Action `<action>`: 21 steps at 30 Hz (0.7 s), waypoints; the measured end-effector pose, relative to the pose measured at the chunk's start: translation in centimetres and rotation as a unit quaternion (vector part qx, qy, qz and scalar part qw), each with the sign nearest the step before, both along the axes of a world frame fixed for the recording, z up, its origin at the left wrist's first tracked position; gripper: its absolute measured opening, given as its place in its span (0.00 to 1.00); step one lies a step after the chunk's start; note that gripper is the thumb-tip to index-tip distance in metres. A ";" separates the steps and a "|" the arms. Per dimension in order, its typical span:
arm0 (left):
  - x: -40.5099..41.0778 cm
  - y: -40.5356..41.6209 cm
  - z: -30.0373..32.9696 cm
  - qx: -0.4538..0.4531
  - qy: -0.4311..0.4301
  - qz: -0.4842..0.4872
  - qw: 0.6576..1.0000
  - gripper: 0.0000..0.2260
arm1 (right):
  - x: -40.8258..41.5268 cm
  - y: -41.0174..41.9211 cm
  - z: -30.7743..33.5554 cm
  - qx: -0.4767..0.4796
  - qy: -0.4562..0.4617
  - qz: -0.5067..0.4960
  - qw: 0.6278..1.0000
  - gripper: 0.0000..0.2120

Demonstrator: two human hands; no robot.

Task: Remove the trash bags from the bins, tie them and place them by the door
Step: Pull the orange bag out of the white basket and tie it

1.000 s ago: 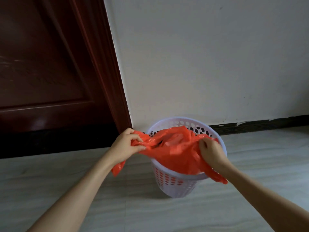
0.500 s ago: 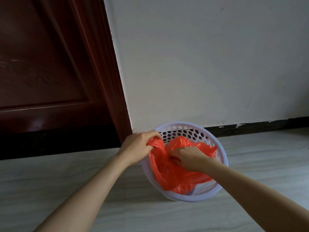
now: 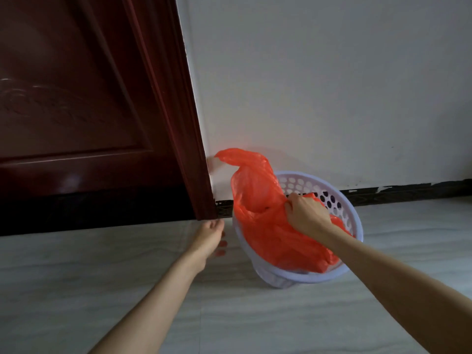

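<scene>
Since half a second ago: left hand point(image 3: 210, 236) off the orange trash bag point(image 3: 265, 226) and now free beside the bin point(image 3: 339, 200), fingers loosely relaxed, holding nothing, just below the foot of the dark door frame point(image 3: 178, 149). Bin tipped toward the viewer on the pale floor point(image 3: 102, 277), against the white wall point(image 3: 319, 85). Right hand point(image 3: 305, 212) gripping a bunched fold of the bag at the bin's mouth. Bag mostly inside the bin, one loose handle standing up above the rim toward the frame.
</scene>
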State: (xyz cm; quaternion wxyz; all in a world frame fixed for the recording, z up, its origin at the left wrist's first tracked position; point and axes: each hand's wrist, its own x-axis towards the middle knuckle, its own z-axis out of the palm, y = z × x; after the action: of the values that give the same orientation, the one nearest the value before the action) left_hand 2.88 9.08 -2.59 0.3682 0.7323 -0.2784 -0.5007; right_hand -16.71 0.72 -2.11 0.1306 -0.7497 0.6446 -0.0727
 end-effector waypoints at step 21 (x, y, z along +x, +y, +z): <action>-2.0 -2.0 1.2 -0.067 -0.026 -0.108 0.992 0.06 | -3.6 -3.0 3.8 0.128 -0.151 -0.174 0.965 0.17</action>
State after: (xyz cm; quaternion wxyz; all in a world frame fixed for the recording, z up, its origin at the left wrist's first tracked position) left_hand 0.90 7.10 -1.40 0.3531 0.6844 -0.3977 -0.4988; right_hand -20.33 -2.30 1.70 0.3069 -0.5832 0.7419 -0.1239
